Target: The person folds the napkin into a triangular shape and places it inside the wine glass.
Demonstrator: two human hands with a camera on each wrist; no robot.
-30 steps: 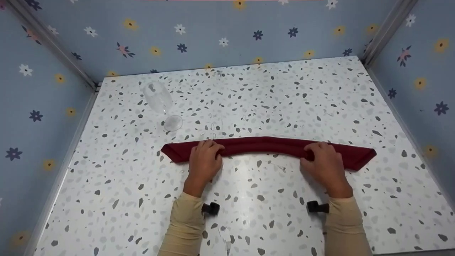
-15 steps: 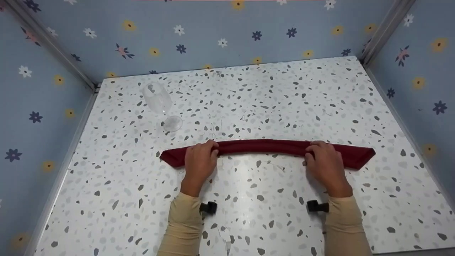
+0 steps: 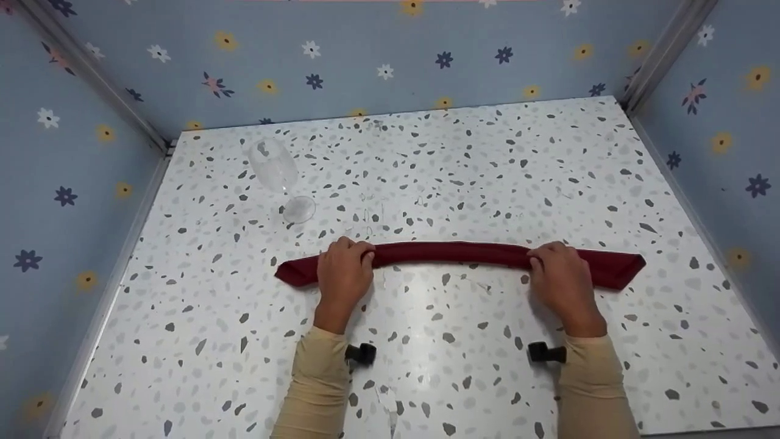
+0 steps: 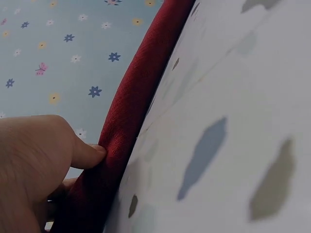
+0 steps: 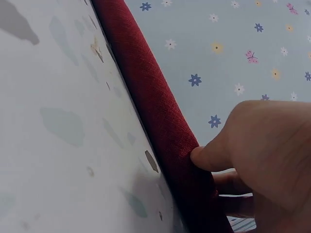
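A dark red cloth [image 3: 451, 253], rolled into a long narrow band, lies across the table in a slight arch. Its two slanted ends point left and right. Near the left end my left hand [image 3: 345, 274] grips the roll; in the left wrist view the thumb [image 4: 92, 154] presses on the cloth, with the other fingers partly hidden behind it. My right hand [image 3: 563, 280] pinches the roll toward the right end, its thumb [image 5: 206, 158] on the near side and fingers curled behind. Behind the cloth at the left, a clear wine glass [image 3: 274, 167] lies on its side.
The white speckled table [image 3: 426, 177] is walled by blue flowered panels [image 3: 365, 49] at the back and both sides. Black camera mounts [image 3: 361, 353] stick out inward from both wrists.
The cloth's middle has become narrower and rounder, its far edge drawn a little nearer. My left hand has shifted slightly left and my right hand slightly right, both still on the cloth.
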